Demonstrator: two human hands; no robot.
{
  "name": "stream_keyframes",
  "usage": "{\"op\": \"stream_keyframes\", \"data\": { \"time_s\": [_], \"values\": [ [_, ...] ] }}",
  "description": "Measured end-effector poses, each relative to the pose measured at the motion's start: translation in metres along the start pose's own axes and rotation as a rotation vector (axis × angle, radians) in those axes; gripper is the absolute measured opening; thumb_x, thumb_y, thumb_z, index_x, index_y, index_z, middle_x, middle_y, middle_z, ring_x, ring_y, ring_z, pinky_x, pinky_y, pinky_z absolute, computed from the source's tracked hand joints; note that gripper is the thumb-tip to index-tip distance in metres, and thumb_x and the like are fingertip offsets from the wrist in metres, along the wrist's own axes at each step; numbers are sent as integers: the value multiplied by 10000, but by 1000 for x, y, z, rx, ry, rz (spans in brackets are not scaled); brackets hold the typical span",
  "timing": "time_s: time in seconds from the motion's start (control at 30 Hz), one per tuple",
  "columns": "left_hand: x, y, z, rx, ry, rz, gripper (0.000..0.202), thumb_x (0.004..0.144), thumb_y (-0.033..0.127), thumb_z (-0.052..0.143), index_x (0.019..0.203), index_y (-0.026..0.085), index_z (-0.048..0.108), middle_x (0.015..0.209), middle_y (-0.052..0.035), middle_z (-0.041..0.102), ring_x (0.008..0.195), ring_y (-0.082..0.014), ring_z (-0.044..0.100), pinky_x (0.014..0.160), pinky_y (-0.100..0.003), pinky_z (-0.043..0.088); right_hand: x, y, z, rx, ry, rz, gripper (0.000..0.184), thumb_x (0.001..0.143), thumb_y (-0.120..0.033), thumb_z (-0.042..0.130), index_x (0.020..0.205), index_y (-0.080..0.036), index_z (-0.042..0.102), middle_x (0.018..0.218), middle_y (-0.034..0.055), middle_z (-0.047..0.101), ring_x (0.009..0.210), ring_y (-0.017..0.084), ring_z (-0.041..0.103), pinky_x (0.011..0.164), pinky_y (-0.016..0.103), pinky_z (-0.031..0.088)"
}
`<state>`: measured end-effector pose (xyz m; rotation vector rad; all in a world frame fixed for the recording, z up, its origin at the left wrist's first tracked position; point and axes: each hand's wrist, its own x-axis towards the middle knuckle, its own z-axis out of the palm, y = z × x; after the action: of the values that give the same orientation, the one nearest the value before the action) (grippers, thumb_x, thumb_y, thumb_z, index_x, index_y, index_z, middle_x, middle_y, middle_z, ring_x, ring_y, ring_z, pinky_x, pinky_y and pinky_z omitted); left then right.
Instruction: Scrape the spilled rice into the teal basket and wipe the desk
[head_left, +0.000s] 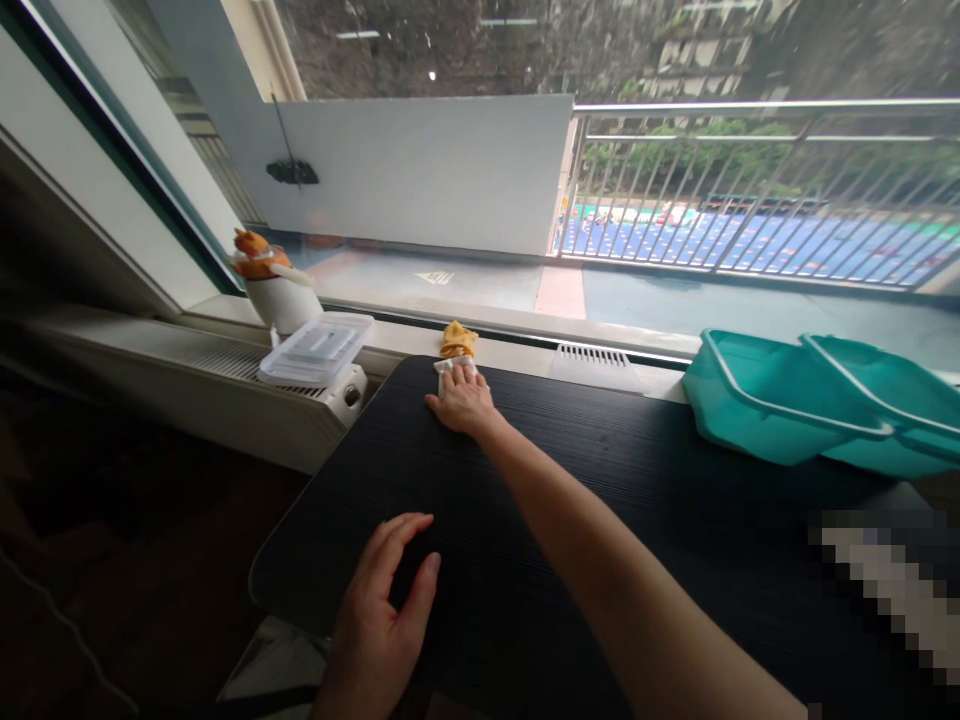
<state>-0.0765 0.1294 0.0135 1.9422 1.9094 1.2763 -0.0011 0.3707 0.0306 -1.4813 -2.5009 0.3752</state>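
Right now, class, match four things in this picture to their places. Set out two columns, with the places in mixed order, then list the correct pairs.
Things:
1. white cloth
2. yellow rag
3. clear box
4. teal tubs

Places:
A. on the heater at the left
B. under the right hand
C. far right, by the window
D. on the windowsill behind the black table

Pairs: 1-B, 2-D, 3-A, 4-C

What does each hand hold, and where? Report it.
The right hand presses flat on a white cloth at the black table's far edge; left hand holds nothing.
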Motion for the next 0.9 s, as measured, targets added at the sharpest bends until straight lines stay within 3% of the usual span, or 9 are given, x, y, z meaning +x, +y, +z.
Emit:
{"op": "stream_keyframes", "data": {
  "time_s": [0.1, 0.33, 0.43, 0.57, 0.63, 0.77, 0.83, 0.9],
  "values": [
    [5, -1, -3, 13, -3, 3, 247, 917, 305, 533, 1137, 231, 620, 1136, -78, 680, 1075, -228, 657, 941, -389, 557, 4, 8, -5, -6, -20, 16, 673, 973, -498, 381, 1446, -19, 381, 1566, 259, 291, 1457, 371, 227, 1135, 518, 211],
    [10, -15, -2, 24, 24, 8, 230, 925, 309, 519, 1107, 216, 625, 1125, -88, 663, 1067, -237, 643, 938, -406, 541, -82, -2, 5, -20, -100, -298, 705, 943, -570, 428, 1486, -124, 376, 1596, 125, 303, 1485, 256, 182, 1184, 378, 156],
    [6, -20, 4, 71, -2, 17, 238, 919, 326, 519, 1093, 217, 640, 1136, -98, 668, 1072, -264, 639, 981, -479, 507, -67, 10, 1, -27, -105, -299, 646, 964, -525, 417, 1479, -134, 392, 1590, 118, 320, 1477, 250, 213, 1178, 376, 176],
    [-7, -18, 6, 144, -29, 89, 207, 909, 304, 530, 1060, 239, 656, 1114, -82, 691, 1050, -262, 654, 1005, -497, 488, -7, 15, -5, -43, -50, -165, 632, 990, -459, 380, 1447, -23, 397, 1567, 235, 309, 1465, 349, 214, 1152, 488, 206],
    [-13, -14, 3, 176, -25, 157, 195, 906, 280, 534, 1060, 251, 651, 1105, -73, 697, 1045, -257, 660, 998, -488, 494, 5, 6, -3, -46, -45, -152, 638, 990, -459, 370, 1431, 0, 408, 1553, 264, 315, 1457, 374, 225, 1138, 518, 225],
    [-16, -16, -5, 207, -21, 251, 205, 897, 236, 538, 1076, 257, 637, 1107, -70, 691, 1052, -250, 652, 1011, -484, 470, -24, -12, 9, -46, -81, -332, 631, 968, -490, 423, 1460, -94, 401, 1581, 167, 319, 1475, 289, 210, 1171, 445, 197],
    [-8, -24, -10, 237, -13, 233, 215, 894, 236, 531, 1076, 248, 645, 1114, -83, 687, 1065, -264, 641, 1028, -508, 442, -38, -11, 12, -41, -110, -435, 603, 958, -492, 454, 1465, -169, 409, 1588, 87, 334, 1477, 223, 215, 1182, 368, 182],
    [6, -38, -15, 293, -1, 179, 226, 894, 259, 511, 1055, 222, 666, 1110, -111, 688, 1075, -297, 632, 1026, -552, 425, -34, -6, 11, -41, -121, -454, 552, 969, -449, 449, 1456, -190, 424, 1579, 69, 357, 1469, 204, 236, 1177, 345, 192]
  ]
}}
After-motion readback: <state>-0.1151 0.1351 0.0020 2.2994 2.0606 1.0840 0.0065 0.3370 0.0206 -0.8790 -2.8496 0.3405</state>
